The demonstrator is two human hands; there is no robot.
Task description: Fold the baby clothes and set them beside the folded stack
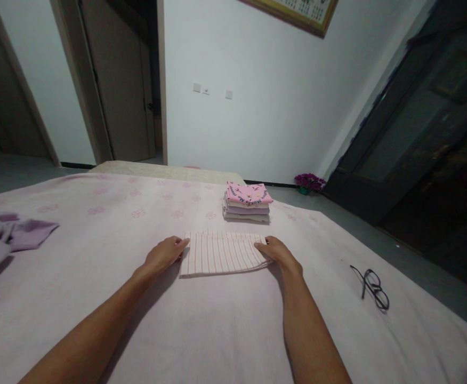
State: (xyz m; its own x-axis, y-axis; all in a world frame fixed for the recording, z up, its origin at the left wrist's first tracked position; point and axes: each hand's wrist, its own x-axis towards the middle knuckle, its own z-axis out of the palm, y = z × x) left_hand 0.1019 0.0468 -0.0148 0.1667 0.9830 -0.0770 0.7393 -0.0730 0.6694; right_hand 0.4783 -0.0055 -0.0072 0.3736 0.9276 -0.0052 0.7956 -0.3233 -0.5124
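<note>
A folded piece of clothing with pink and white stripes lies between my hands, its exact kind not clear. My left hand pinches its far left corner between thumb and fingers. At the right end, my right hand grips the cloth, thumb on top and fingers partly hidden underneath. Just beyond it stands a neat stack of folded clothes, topped by a pink printed garment. All of this rests on a pale pink sheet with a flower pattern.
Crumpled lilac clothes lie at the left edge. Black-framed eyeglasses rest on the sheet at the right. Beyond the bedding are a white wall, purple flowers in a pot, and dark doors.
</note>
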